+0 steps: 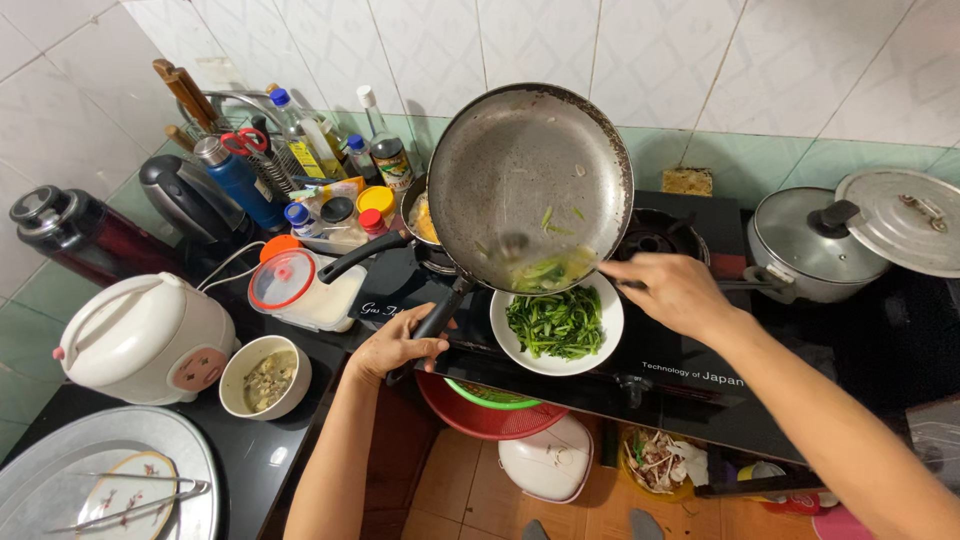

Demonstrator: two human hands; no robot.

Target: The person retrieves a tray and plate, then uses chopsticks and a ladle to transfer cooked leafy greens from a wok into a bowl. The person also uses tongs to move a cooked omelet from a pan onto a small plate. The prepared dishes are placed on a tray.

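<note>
Pan (530, 175) tilted steeply over white bowl (556, 325), rim just above the cooked greens (556, 320) piled in it; last wet leaves cling at the pan's low edge. Left hand (398, 345) clenched round the black pan handle (432, 322), near its end. Right hand (672, 290) grips a thin utensil, tip at the low edge; its kind cannot be told.

Judgement: steel pan stiff, fairly heavy held at arm's length, likely hot, so the handle is the only safe hold. Greens soft, slippery, oily. Bowl breakable.

Bowl rests on black gas stove (690, 375). Close left: second small pan (420, 215), lidded plastic box (300, 290), bottles. Right: lidded pot (810, 245). Rice cooker (145, 335) and soup bowl (265, 375) on counter (270, 455), well apart.
</note>
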